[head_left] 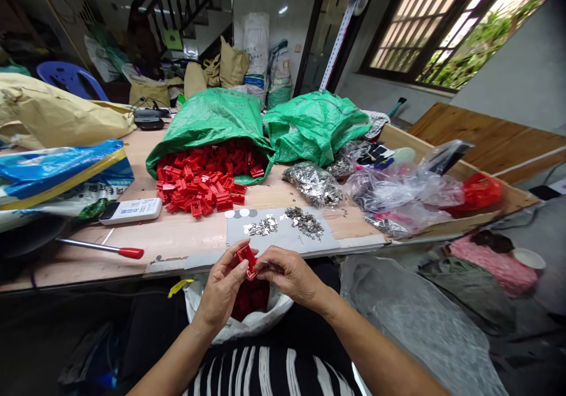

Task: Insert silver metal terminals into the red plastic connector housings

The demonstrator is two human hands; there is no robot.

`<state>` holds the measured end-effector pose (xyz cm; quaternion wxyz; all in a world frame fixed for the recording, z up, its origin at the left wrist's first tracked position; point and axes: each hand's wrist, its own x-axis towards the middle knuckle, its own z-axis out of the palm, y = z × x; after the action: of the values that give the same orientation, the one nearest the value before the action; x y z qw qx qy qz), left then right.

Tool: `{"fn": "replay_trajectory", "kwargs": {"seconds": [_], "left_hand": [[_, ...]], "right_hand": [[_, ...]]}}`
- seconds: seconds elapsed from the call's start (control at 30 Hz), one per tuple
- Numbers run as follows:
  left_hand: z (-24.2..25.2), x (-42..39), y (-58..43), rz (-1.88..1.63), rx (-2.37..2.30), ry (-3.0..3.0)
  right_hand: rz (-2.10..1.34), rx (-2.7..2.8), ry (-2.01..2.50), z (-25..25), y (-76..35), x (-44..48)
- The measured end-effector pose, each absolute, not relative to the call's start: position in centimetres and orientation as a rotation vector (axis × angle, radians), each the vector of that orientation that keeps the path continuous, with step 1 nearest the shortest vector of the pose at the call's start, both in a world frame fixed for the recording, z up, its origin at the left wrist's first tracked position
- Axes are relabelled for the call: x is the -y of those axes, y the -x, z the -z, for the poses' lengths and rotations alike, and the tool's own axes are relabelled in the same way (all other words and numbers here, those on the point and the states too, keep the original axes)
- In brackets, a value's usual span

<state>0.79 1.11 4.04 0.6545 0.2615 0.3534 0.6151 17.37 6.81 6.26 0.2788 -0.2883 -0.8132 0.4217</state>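
Holds 1 red part in left hand, pinched between thumb and fingers and tilted, hollow side showing, apparently to expose the inside to right hand. Has right hand narrow, fingertips bunched against lower right end of the part; cannot tell whether also pinching a small piece.

Locates held part above the mouth of white bag, just short of the front edge of surface. Notes red pieces inside that bag, presumably set below the hands to contain loose items.

Finds red heap spilling from the mouth of green sack, turned toward the near side, likely for easy reach. Records bright pile and dark pile of small metal pieces side by side on grey sheet, probably for visibility and pickup.

Shows bare wood between red heap and front edge, running left to red-handled lever. Notes tighter room at right: clear bag of metal pieces just behind grey sheet, then wooden tray crowded with plastic bags.
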Motion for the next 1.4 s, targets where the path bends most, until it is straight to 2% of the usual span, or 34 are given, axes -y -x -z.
{"fn": "replay_trajectory", "kwargs": {"seconds": [0.2,0.47,0.67,0.87,1.1,1.4], "left_hand": [[-3.8,-1.2,-0.7,-1.388,-0.831,-0.636],[-1.6,-0.7,-1.2,-1.335,-0.908,-0.819],[-1.0,-2.2,-0.7,-1.352,-1.006,-0.914],[0.4,-5.5,2.0,-1.314,-1.310,-1.336],[0.8,-6.4,2.8,-1.171,-1.400,-1.591],[0.3,-6.7,2.9,-1.138,-1.382,-1.638]], "right_hand": [[-1.493,1.918,0.923,-5.9,-17.2,-6.4],[-1.549,1.807,0.974,-4.1,-17.5,-6.4],[-1.280,1.984,1.130,-3.6,-17.7,-7.1],[-0.911,2.221,1.201,-3.2,-17.3,-8.7],[-0.838,2.328,1.206,-2.6,-17.0,-9.2],[-0.840,2.367,1.170,-2.7,-16.9,-9.5]]}}
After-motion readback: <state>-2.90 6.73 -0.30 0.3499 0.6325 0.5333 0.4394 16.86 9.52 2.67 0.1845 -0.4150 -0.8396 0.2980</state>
